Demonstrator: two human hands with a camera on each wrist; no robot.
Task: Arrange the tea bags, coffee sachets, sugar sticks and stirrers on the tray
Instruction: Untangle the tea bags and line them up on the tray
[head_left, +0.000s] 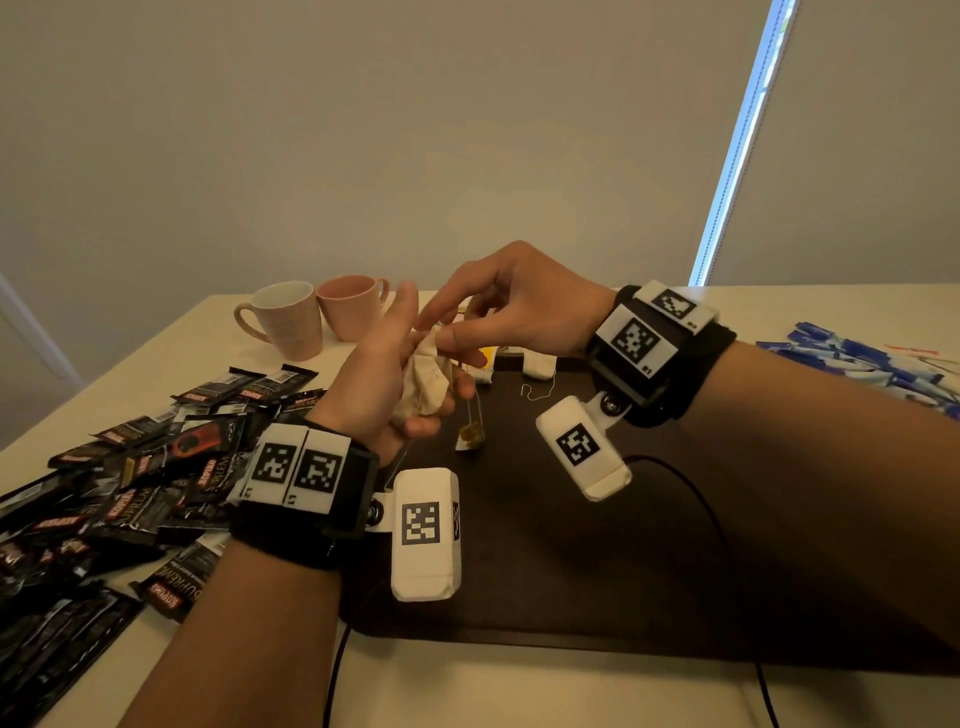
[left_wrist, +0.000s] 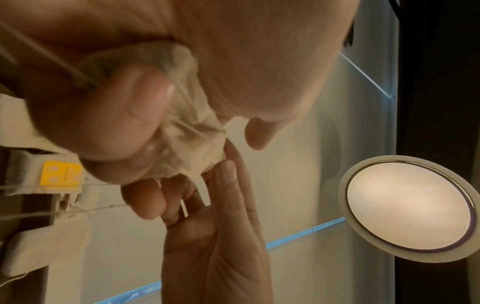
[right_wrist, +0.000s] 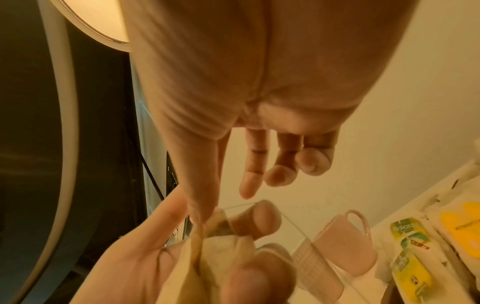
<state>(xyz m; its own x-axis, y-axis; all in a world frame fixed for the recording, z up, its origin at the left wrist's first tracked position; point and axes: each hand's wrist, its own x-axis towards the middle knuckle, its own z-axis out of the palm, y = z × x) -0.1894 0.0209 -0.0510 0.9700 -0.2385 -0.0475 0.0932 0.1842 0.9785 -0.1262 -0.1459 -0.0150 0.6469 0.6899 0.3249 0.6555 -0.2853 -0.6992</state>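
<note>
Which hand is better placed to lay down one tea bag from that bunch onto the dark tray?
Right. The right hand already pinches the top of the crumpled beige tea bags, while the left hand cradles the bunch over the dark brown tray and probably should keep holding it.

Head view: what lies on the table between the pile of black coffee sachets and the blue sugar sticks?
The dark tray, with both hands above it working a bunch of tea bags.
</note>
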